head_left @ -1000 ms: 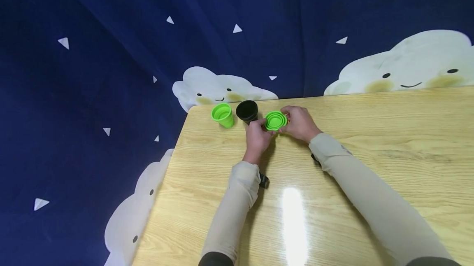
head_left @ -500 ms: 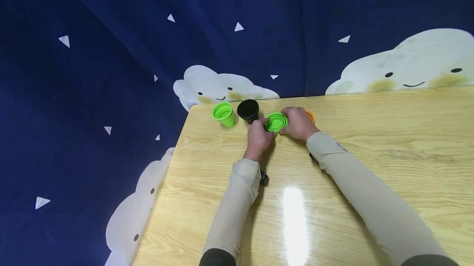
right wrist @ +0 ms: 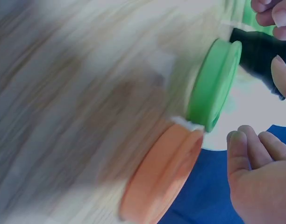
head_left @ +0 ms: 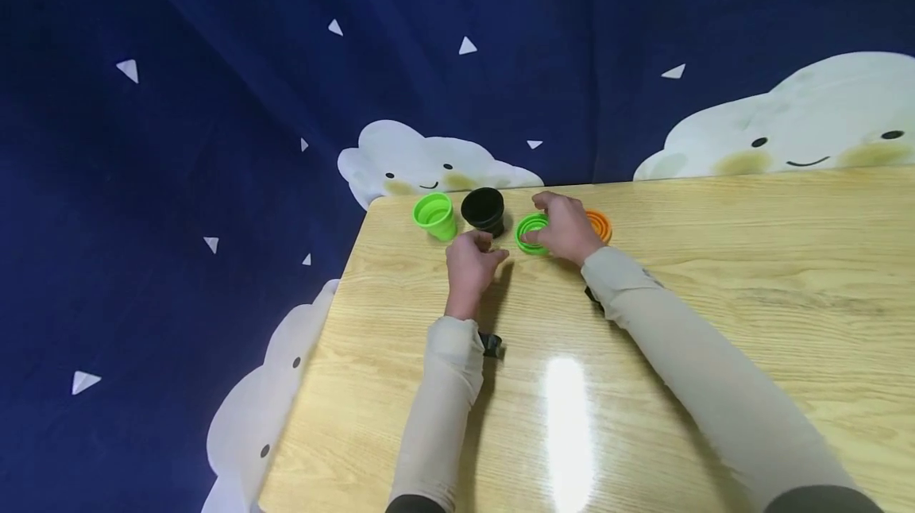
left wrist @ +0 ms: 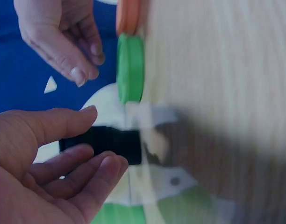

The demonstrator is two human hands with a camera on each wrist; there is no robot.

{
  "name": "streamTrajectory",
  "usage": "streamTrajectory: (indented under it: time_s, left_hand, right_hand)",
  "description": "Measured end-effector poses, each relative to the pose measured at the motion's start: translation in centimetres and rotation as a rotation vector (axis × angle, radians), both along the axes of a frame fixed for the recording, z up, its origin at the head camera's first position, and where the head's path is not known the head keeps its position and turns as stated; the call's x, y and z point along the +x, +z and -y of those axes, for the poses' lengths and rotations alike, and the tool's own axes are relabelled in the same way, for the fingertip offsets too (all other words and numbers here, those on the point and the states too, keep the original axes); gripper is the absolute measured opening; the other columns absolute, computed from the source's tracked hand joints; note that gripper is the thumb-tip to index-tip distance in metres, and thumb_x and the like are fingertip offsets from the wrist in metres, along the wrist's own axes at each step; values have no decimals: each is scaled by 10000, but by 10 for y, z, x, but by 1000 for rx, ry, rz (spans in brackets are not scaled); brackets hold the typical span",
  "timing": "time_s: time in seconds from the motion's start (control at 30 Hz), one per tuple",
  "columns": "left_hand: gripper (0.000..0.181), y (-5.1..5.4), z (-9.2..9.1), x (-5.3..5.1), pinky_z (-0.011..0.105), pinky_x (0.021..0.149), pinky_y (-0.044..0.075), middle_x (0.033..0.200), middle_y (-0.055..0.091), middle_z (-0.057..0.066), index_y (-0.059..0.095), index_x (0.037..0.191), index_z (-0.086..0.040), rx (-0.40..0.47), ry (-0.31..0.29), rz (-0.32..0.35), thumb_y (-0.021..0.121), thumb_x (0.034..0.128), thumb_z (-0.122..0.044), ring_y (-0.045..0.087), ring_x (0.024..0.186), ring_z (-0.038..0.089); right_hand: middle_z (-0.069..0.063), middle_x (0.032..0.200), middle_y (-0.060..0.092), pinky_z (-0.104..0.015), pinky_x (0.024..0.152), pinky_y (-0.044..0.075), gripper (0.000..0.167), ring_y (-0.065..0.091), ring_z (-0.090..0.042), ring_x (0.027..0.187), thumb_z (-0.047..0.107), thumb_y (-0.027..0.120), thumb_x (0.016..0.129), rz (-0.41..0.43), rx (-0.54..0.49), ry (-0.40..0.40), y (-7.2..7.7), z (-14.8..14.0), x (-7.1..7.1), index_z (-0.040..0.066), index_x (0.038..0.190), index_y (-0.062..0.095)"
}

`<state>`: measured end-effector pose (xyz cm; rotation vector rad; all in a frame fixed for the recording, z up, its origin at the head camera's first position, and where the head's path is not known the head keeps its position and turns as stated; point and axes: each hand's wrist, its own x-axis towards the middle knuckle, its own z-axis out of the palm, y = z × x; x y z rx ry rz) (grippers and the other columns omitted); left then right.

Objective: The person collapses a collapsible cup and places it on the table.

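A green collapsible cup, folded flat, lies on the table. Above it hovers my right hand, fingers apart from the cup in both wrist views. The orange collapsible cup, also flattened, sits beside the green one, partly hidden by that hand in the head view. My left hand is held in the air in front of the black collapsible cup, which stands extended. Its fingers are loosely bent with nothing between them. Another green cup, extended and upright, stands left of the black one.
The cups form a row along the far edge of the wooden table. Right behind that edge hangs a dark blue curtain with white clouds and triangles. The table's left edge lies a little beyond the extended green cup.
Both hands have let go of the flattened green cup. My left hand has drawn back to the left, and the right has lifted off it. More of the orange cup shows now.
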<state>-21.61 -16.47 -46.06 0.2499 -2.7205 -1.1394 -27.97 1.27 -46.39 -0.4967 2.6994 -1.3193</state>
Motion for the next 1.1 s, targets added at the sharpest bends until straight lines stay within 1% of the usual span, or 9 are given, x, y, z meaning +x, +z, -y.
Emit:
streamTrajectory:
  time_s: [0.17,0.27,0.4,0.53,0.63,0.77,0.9,1.07,1.1]
  left_hand:
    - [497,7,12,-5,385,885,559,1004,732,180,681,1203,64,52,118,6,875,770,-87,688,949,287]
    - [564,7,14,-9,376,881,556,1037,713,200,643,1250,78,92,145,-20,880,760,-70,676,951,283]
    - [635,5,14,-17,359,871,566,1112,683,233,595,1303,92,121,132,-54,882,762,-75,674,999,302]
    - [681,3,14,-23,357,891,563,1185,663,240,566,1341,89,139,123,-58,887,764,-81,663,1053,325]
    - [600,3,15,-27,353,908,557,1204,669,214,617,1276,58,148,105,-67,892,760,-75,654,1087,319]
    - [479,4,17,-31,354,920,556,1163,694,200,653,1173,52,181,68,-99,882,763,-43,660,1109,304]
    - [443,4,18,-35,345,907,561,1123,708,216,659,1165,76,239,31,-130,859,776,2,675,1097,287]
    - [428,3,19,-35,319,896,558,1095,720,203,678,1150,60,220,32,-139,867,773,-12,694,1059,264]
    - [429,3,19,-35,315,899,559,1104,717,203,676,1152,63,233,32,-139,864,772,-2,693,1062,264]
  right_hand:
    - [-248,1351,581,-494,1045,453,697,553,-389,1221,150,846,820,-12,-43,-15,5,11,0,-84,1390,519]
    - [-250,1355,579,-487,1052,454,683,556,-389,1231,131,825,841,-3,-77,-28,7,20,0,-77,1408,505]
    - [-248,1390,554,-486,1052,455,710,538,-389,1261,141,810,867,30,-102,-36,9,30,0,-55,1454,463]
    - [-235,1428,526,-481,1053,452,730,519,-377,1286,157,796,886,56,-87,-44,9,35,-1,-39,1486,427]
    - [-237,1444,508,-476,1056,450,713,514,-375,1289,174,764,914,53,-63,-20,8,39,-3,-38,1496,410]
    - [-247,1448,496,-475,1049,457,670,520,-379,1279,177,708,953,47,-47,28,10,44,-5,-37,1505,394]
    - [-218,1450,510,-466,1056,459,584,517,-374,1297,156,664,980,69,-67,47,13,48,-4,7,1497,436]
    - [-170,1390,583,-431,1059,463,464,539,-338,1288,120,642,991,80,-113,42,16,52,-2,46,1436,531]
    - [-166,1380,592,-423,1055,468,456,546,-330,1282,113,641,992,80,-121,42,16,52,-2,46,1431,536]
